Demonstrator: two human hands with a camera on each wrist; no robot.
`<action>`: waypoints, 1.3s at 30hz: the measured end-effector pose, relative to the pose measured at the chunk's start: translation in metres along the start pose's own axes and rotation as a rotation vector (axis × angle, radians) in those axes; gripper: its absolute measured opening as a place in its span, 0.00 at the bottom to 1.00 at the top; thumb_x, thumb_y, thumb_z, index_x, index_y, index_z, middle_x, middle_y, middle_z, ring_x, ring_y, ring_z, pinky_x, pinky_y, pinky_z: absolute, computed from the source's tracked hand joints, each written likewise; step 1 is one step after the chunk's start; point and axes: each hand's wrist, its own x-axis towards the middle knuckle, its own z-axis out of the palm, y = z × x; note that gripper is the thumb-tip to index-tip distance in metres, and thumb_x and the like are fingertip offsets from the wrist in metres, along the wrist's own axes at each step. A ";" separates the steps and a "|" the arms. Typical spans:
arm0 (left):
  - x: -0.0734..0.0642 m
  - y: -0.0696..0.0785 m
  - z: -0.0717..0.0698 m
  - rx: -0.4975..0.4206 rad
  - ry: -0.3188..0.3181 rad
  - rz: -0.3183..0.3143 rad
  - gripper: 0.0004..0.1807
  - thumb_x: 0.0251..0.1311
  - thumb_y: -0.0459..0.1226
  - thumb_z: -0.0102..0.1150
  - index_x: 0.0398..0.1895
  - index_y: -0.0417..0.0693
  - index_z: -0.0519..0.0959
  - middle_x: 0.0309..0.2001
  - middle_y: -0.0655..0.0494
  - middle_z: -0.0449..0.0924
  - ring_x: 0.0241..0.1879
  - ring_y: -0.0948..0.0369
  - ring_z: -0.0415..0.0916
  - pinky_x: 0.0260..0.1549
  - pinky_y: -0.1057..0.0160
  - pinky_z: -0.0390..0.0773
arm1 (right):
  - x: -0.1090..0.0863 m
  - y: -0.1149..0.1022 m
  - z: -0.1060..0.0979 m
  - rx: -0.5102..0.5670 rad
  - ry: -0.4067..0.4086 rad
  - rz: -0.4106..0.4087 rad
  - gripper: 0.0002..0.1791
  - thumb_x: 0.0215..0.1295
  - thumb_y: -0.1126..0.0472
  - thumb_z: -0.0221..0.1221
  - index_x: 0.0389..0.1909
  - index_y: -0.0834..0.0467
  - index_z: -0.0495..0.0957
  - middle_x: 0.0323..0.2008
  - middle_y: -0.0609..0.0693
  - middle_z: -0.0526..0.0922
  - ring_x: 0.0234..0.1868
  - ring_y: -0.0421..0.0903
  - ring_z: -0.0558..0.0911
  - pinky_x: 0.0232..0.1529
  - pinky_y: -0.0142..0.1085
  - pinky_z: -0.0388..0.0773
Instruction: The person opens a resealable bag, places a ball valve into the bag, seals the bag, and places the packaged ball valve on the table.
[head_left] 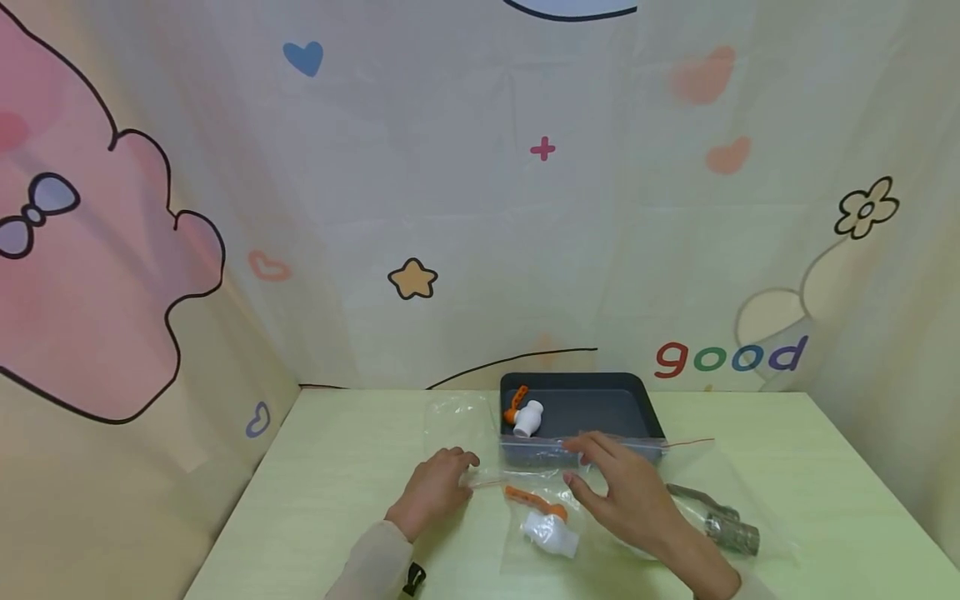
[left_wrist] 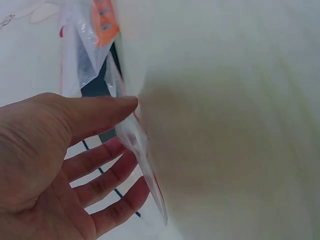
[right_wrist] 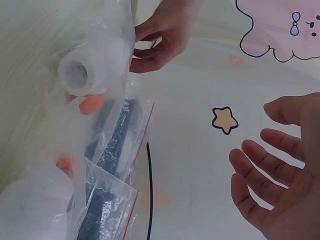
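My left hand (head_left: 438, 492) pinches the edge of an empty-looking clear zip bag (head_left: 457, 425) between thumb and fingers; the left wrist view shows the bag's red-lined edge (left_wrist: 155, 190) there. Held above the bags, my right hand (head_left: 630, 492) has its fingers spread and loosely bent, with nothing in its grasp in the right wrist view. Between the hands lies a bagged white ball valve (head_left: 551, 533) with an orange handle (head_left: 528, 497). To the right, a grey-green valve (head_left: 733, 533) lies in another clear bag, partly hidden by my right forearm.
A dark rectangular tray (head_left: 600, 400) stands at the table's back, holding an unbagged white valve (head_left: 528, 418) with an orange lever at its left end. Bag tops overlap the tray's front. A printed curtain (head_left: 480, 208) hangs behind the pale green table (head_left: 322, 492). A black strap end (head_left: 413, 577) shows by my left sleeve.
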 end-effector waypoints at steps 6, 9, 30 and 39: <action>0.001 -0.001 0.005 0.023 0.031 0.038 0.11 0.56 0.32 0.66 0.42 0.51 0.84 0.36 0.57 0.82 0.37 0.59 0.79 0.28 0.61 0.76 | -0.003 0.000 0.002 0.007 0.000 -0.010 0.17 0.56 0.56 0.69 0.47 0.51 0.81 0.44 0.43 0.84 0.47 0.44 0.85 0.44 0.42 0.83; 0.000 -0.002 0.003 -0.001 0.065 0.031 0.08 0.59 0.31 0.62 0.39 0.50 0.85 0.36 0.57 0.84 0.36 0.59 0.80 0.30 0.62 0.78 | -0.003 0.000 0.002 0.019 -0.003 -0.017 0.17 0.57 0.57 0.69 0.47 0.52 0.80 0.44 0.44 0.84 0.42 0.41 0.85 0.42 0.39 0.83; -0.015 0.010 -0.035 -0.229 0.449 -0.094 0.05 0.56 0.28 0.62 0.32 0.46 0.82 0.28 0.57 0.83 0.27 0.66 0.77 0.26 0.70 0.75 | 0.007 -0.014 -0.001 0.077 0.018 0.008 0.18 0.57 0.57 0.69 0.49 0.49 0.79 0.42 0.38 0.81 0.35 0.32 0.78 0.32 0.28 0.75; -0.023 0.044 -0.058 -0.358 0.641 -0.036 0.06 0.56 0.27 0.62 0.32 0.48 0.80 0.28 0.59 0.82 0.28 0.66 0.78 0.30 0.67 0.77 | 0.018 -0.034 -0.003 0.152 0.075 -0.017 0.22 0.56 0.59 0.69 0.52 0.50 0.78 0.44 0.39 0.81 0.36 0.33 0.79 0.34 0.27 0.78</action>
